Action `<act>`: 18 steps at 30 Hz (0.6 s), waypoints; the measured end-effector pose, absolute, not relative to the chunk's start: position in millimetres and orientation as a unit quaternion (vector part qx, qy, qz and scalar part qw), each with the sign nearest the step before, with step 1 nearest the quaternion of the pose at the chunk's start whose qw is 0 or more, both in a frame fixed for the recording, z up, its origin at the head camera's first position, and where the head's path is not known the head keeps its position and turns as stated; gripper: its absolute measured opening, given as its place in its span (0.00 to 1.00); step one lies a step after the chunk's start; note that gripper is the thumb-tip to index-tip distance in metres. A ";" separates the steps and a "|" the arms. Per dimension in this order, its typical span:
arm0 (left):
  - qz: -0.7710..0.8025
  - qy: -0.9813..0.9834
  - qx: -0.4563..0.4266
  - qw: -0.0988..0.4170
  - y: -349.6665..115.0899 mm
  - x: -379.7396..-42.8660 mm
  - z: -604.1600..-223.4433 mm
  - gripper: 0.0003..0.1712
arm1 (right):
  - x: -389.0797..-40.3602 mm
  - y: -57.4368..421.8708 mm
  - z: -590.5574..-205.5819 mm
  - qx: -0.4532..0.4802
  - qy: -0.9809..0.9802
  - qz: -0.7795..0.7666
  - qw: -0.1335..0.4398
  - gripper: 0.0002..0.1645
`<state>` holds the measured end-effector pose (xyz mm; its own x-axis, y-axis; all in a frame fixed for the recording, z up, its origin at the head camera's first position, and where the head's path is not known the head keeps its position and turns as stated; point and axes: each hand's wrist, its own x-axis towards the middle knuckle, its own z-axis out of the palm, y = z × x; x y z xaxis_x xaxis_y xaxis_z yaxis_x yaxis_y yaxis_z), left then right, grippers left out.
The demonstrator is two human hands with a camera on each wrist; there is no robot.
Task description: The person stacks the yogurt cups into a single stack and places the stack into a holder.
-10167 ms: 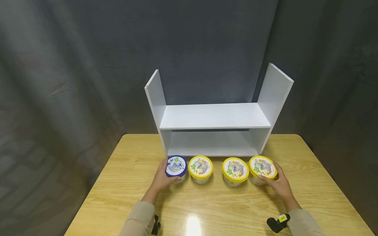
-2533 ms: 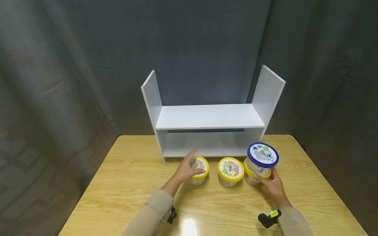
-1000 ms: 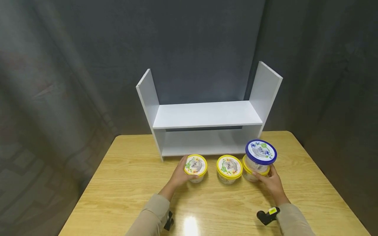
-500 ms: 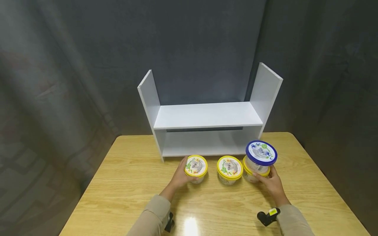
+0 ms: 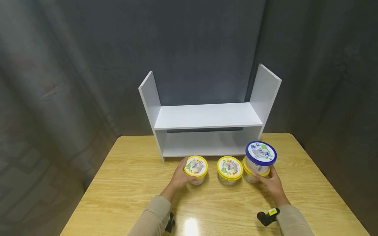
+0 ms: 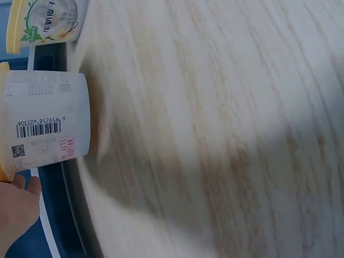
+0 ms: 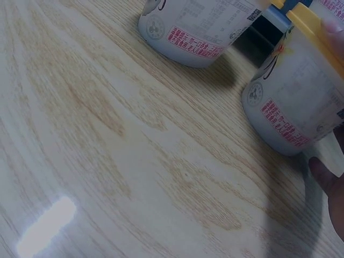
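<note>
At the left of the row, my left hand [image 5: 178,177] grips a yellow-lidded tub [image 5: 196,166], thumb on the near side and fingers on the far left. That tub's barcode side [image 6: 48,118] faces the left wrist view; whether its base touches the table I cannot tell. A second yellow-lidded tub [image 5: 229,167] stands by itself in the middle. On the right, my right hand [image 5: 273,185] holds a third yellow-lidded tub [image 5: 249,177] low at its side. A blue-lidded tub [image 5: 261,153] is stacked on that one, upright. Much of the right hand's fingers is hidden behind the tubs.
Just behind the tubs stands a white two-tier shelf [image 5: 208,116] with upright side panels. The wooden table [image 5: 118,183] stretches out to both sides and in front. Dark curtains [image 5: 200,49] hang at the back and sides.
The blue-lidded tub has gone from the row's left end onto the rightmost yellow-lidded tub. My left hand has moved right and taken hold of the left yellow-lidded tub. The last second shows little movement.
</note>
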<state>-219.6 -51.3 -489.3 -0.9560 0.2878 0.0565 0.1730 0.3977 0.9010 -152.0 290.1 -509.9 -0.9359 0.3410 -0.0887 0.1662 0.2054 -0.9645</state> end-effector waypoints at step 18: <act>0.567 0.806 0.160 0.054 -41.8 -213.2 -442.7 0.58 | -149.4 288.1 -500.2 -0.144 -0.766 0.623 0.064 0.56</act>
<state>-213.2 -41.8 -442.7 -0.9427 0.3200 0.0940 0.1967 0.3056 0.9316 -149.4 288.1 -500.2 -0.9501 0.3011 -0.0812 0.1412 0.1829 -0.9729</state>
